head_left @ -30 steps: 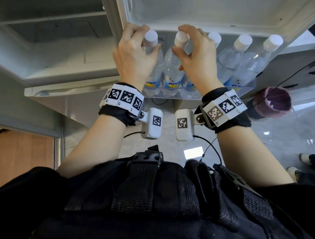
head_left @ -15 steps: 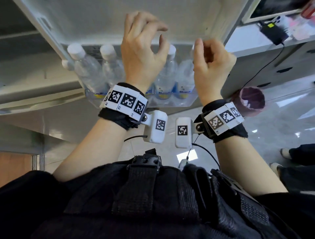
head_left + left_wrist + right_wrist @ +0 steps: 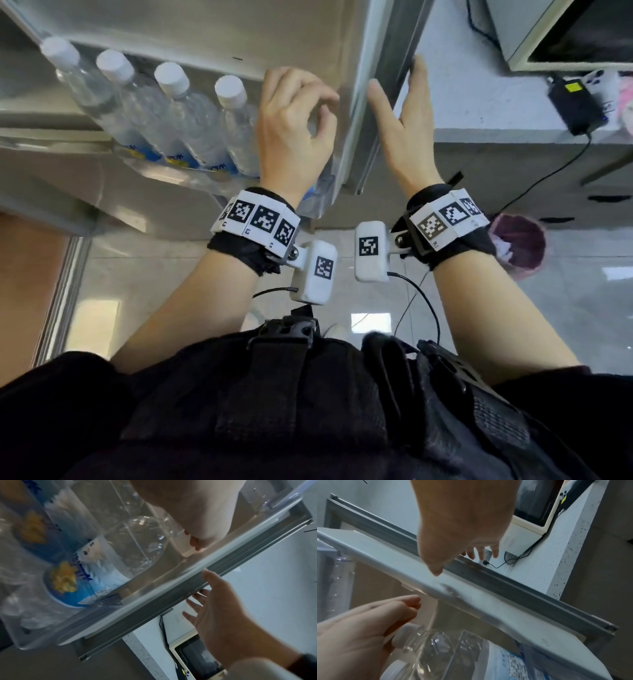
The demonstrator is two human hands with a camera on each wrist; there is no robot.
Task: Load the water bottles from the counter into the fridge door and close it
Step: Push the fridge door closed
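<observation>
Already racked in the clear door shelf (image 3: pixel 171 173), upper left of the head view: water bottles (image 3: pixel 191 116), white caps up, leaning in a row and touching shoulder to shoulder, with one more mostly hidden behind the left hand (image 3: pixel 291 130). Probably full, so fairly heavy together. Thin-walled and slick too, and free to sway and knock the rail on a hard swing. No call to grip them further.

Best taken at the fridge door (image 3: pixel 308 37) itself, stiff and weighted by its load, along the grey outer edge (image 3: pixel 388 89) at upper centre. Right hand (image 3: pixel 406 130) laid flat there, fingers straight and close together, thumb spread to the near side, tips reaching round the far face, pinching nothing. Left hand loosely curled by the last cap, closed on nothing plainly seen; touching the cap or just clear of it, impossible to tell from the wrist views. Better drawn out of the shelf before any swing, or likely to be caught between door and cabinet.

Beyond the edge, upper right: counter (image 3: pixel 496 113) with a microwave (image 3: pixel 575 31), a black adapter (image 3: pixel 577 102) and its trailing cable (image 3: pixel 534 185), seemingly outside the door's path. Lower right, on the floor: a pink bin (image 3: pixel 517 246), well apart. No bottle seen on the visible stretch of counter.
</observation>
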